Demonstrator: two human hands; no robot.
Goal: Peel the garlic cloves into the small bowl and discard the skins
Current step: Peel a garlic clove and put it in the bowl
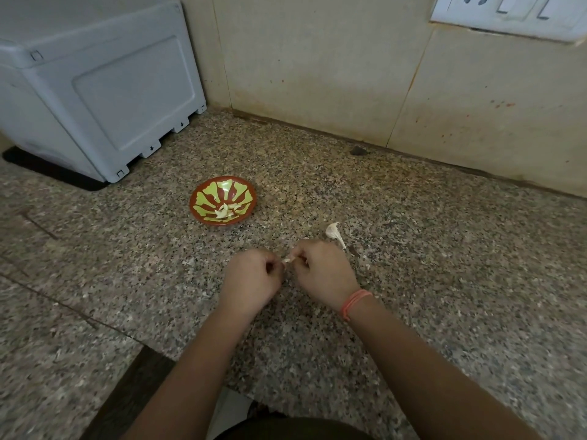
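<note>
- Counter of speckled granite spreads wide to left and right; its near edge steps in under the forearms; a tiled wall closes the far side.
- Far left, a grey box stands on a dark mat by the wall corner; its near corner points toward the bowl but is well apart from it; a switch plate sits high on the wall, far right.
- Bare granite lies right of the hands and between the hands and the wall; a dark spot lies at the wall's foot.
- Bowl, small, red with yellow-green petals, sits far and left of the hands, near them but apart; pale peeled cloves lie in its near side.
- Left hand has its fingers curled in, thumb and fingertips pinching the left end of a clove; right hand is curled the same way and pinches the right end; the hands almost meet, low over the counter.
- The clove is small and whitish; only a sliver shows in the gap between the hands; how much skin is left on it I cannot tell.
- A garlic piece, white and papery with a thin tail, lies on the counter just far and right of the right hand, not touching it; pale flecks lie right of that hand.
- A pink-orange band circles the right wrist.
</note>
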